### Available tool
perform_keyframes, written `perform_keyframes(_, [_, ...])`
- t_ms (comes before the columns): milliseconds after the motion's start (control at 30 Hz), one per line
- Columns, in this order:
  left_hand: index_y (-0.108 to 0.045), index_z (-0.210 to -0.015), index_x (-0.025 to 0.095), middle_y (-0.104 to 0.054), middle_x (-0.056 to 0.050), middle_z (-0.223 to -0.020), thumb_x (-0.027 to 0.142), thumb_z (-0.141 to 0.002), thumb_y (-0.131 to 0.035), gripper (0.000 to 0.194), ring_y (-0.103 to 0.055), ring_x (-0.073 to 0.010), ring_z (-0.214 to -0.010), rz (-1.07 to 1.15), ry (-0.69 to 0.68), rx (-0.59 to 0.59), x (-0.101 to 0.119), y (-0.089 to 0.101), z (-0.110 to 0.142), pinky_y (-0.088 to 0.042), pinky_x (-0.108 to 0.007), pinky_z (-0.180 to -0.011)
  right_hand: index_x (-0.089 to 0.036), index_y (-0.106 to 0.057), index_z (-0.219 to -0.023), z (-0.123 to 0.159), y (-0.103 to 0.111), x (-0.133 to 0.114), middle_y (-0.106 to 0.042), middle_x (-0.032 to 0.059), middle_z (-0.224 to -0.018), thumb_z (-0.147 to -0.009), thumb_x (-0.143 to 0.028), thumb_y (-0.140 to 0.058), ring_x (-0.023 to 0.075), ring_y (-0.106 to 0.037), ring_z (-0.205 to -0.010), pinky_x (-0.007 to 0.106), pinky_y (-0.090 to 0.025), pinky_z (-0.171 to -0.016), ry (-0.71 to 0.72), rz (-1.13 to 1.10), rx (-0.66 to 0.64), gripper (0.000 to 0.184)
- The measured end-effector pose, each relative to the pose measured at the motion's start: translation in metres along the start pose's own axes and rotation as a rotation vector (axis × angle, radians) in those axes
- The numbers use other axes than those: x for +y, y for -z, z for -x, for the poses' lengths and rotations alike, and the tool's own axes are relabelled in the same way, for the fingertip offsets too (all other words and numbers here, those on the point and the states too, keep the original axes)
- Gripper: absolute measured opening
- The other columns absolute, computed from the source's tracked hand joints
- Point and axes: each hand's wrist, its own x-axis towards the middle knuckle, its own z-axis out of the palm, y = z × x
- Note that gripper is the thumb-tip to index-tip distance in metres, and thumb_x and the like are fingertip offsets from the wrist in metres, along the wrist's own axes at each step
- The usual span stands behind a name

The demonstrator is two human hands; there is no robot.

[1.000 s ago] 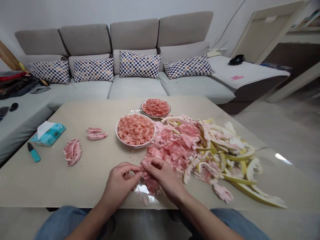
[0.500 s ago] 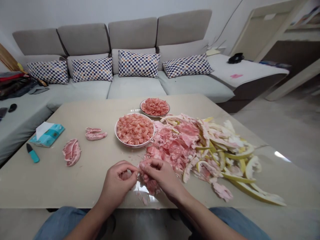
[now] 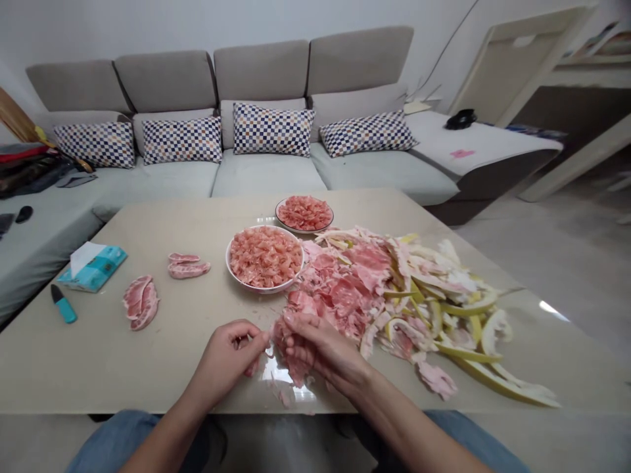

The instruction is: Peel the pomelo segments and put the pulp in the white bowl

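Note:
My left hand and my right hand meet at the near edge of the beige table. Both are curled round a pink pomelo segment, the left pinching a small pink piece, the right cupping the larger part. Bits of pink skin lie on the table under them. Just beyond stands a white bowl heaped with peeled pink flesh. A second smaller bowl of flesh sits behind it.
A big heap of pink membrane and yellow-white peel covers the table's right half. Unpeeled segments and two more lie to the left, with a tissue pack and a teal knife. A grey sofa stands behind.
My hands have drawn slightly apart: the left has pulled a little to the left with its piece, and the right has turned to cup the segment.

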Motion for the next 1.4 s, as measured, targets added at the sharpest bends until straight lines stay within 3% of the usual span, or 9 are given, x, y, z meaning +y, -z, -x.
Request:
perform_keyframes(133, [-0.059, -0.074, 0.016, -0.049, 0.006, -0.044, 0.036, -0.08, -0.061, 0.021, -0.042, -0.0083, -0.039, 0.13, -0.034, 0.079, -0.004, 0.0, -0.005, -0.032, -0.02, -0.042, -0.015, -0.062, -0.076, 0.004, -0.002, -0.009, -0.061, -0.0014, -0.066, -0.076, -0.04, -0.072, 0.0075, -0.06, -0.056, 0.017, -0.049, -0.052, 0.048, 0.117, 0.019, 0.028])
perform_keyframes(267, [-0.057, -0.086, 0.018, -0.055, 0.006, -0.056, 0.031, -0.077, -0.066, 0.019, -0.04, -0.0047, -0.037, 0.381, -0.047, 0.12, -0.004, 0.002, -0.009, -0.03, -0.017, -0.038, -0.016, -0.066, -0.084, -0.002, -0.012, -0.052, -0.062, -0.0009, -0.07, -0.079, -0.039, -0.068, 0.0101, -0.06, -0.063, 0.022, -0.049, -0.061, 0.361, 0.609, 0.132, 0.023])
perform_keyframes(400, [-0.059, -0.084, 0.016, -0.06, 0.002, -0.069, 0.029, -0.076, -0.068, 0.017, -0.039, -0.0016, -0.038, 0.647, 0.078, 0.108, -0.005, 0.008, -0.011, -0.021, -0.013, -0.034, -0.017, -0.068, -0.09, -0.041, -0.029, -0.102, -0.067, 0.0052, -0.084, -0.082, -0.028, -0.063, 0.0149, -0.063, -0.073, 0.028, -0.051, -0.069, 0.873, 1.15, 0.311, 0.015])
perform_keyframes(533, [-0.061, -0.086, 0.014, -0.06, 0.0, -0.075, 0.025, -0.074, -0.07, 0.018, -0.043, -0.001, -0.042, 0.834, 0.137, 0.092, -0.009, 0.014, -0.015, -0.026, -0.013, -0.037, -0.017, -0.069, -0.089, -0.096, -0.039, -0.121, -0.065, 0.0091, -0.102, -0.083, -0.018, -0.06, 0.0162, -0.064, -0.085, 0.029, -0.052, -0.08, 0.97, 1.255, 0.263, 0.011])
perform_keyframes(733, [-0.062, -0.091, 0.012, -0.051, 0.003, -0.063, 0.018, -0.077, -0.066, 0.015, -0.037, -0.0005, -0.041, 0.979, 0.126, 0.1, -0.005, 0.02, -0.015, -0.031, -0.012, -0.041, -0.022, -0.073, -0.078, -0.124, -0.041, -0.118, -0.074, 0.0049, -0.091, -0.075, -0.015, -0.066, 0.0211, -0.067, -0.089, 0.033, -0.049, -0.087, 0.895, 1.415, 0.095, 0.01])
perform_keyframes(933, [-0.063, -0.093, 0.01, -0.05, 0.0, -0.066, 0.015, -0.078, -0.063, 0.016, -0.04, -0.0027, -0.046, 1.061, 0.096, 0.062, 0.006, 0.022, -0.008, -0.028, -0.012, -0.04, -0.021, -0.071, -0.098, -0.07, -0.041, -0.123, -0.072, 0.0062, -0.106, -0.088, -0.025, -0.052, 0.0207, -0.064, -0.102, 0.034, -0.047, -0.092, 0.913, 1.322, 0.255, 0.023])
perform_keyframes(1033, [-0.063, -0.097, 0.011, -0.053, -0.001, -0.071, 0.014, -0.078, -0.064, 0.019, -0.042, -0.0037, -0.05, 1.041, 0.057, 0.019, 0.008, 0.018, -0.003, -0.03, -0.013, -0.043, -0.018, -0.071, -0.096, -0.029, -0.032, -0.097, -0.073, 0.0061, -0.091, -0.089, -0.031, -0.052, 0.0194, -0.067, -0.081, 0.031, -0.053, -0.074, 0.848, 1.272, 0.277, 0.024])
perform_keyframes(1233, [-0.061, -0.108, 0.017, -0.059, -0.005, -0.089, 0.02, -0.081, -0.065, 0.027, -0.05, -0.0064, -0.06, 0.875, -0.014, -0.077, 0.004, 0.002, 0.008, -0.039, -0.018, -0.056, -0.018, -0.067, -0.096, 0.018, -0.027, -0.019, -0.068, 0.0026, -0.075, -0.087, -0.043, -0.055, 0.0139, -0.063, -0.064, 0.023, -0.049, -0.055, 0.314, 0.828, 0.082, 0.029])
perform_keyframes(1400, [-0.06, -0.111, 0.022, -0.06, -0.008, -0.111, 0.022, -0.078, -0.07, 0.034, -0.058, -0.0193, -0.097, 0.654, -0.085, -0.037, 0.005, -0.005, 0.008, -0.044, -0.027, -0.084, -0.019, -0.065, -0.097, 0.019, -0.031, -0.012, -0.063, -0.0006, -0.067, -0.08, -0.043, -0.064, 0.011, -0.057, -0.053, 0.02, -0.044, -0.047, 0.258, 0.666, 0.057, 0.03])
